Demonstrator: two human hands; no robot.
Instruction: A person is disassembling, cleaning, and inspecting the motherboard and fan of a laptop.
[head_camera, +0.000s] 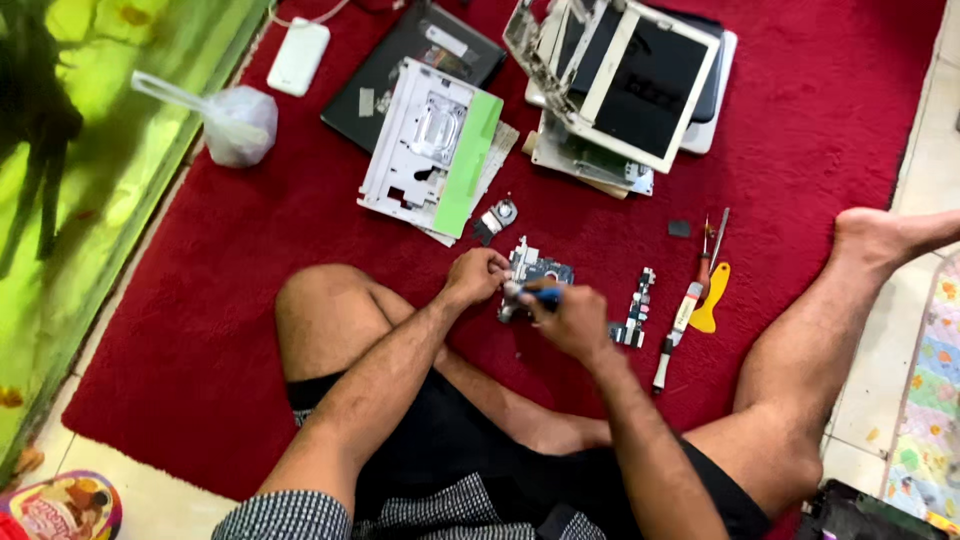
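I sit on a red carpet (250, 260) with a small blue circuit board (533, 270) in front of my knees. My left hand (475, 277) pinches the board's left edge and steadies it. My right hand (570, 318) is closed around a blue-handled tool (545, 295), probably a screwdriver, whose tip rests on the board's lower part. My fingers hide the tip itself.
A narrow circuit strip (637, 308), a white-handled screwdriver (675, 330), a yellow pry tool (710, 300) and tweezers (716, 235) lie to the right. Farther off lie a white laptop casing (425, 150), opened laptop parts (620, 85), a dark laptop lid (400, 70), a white power bank (298, 57) and a plastic bag (235, 122).
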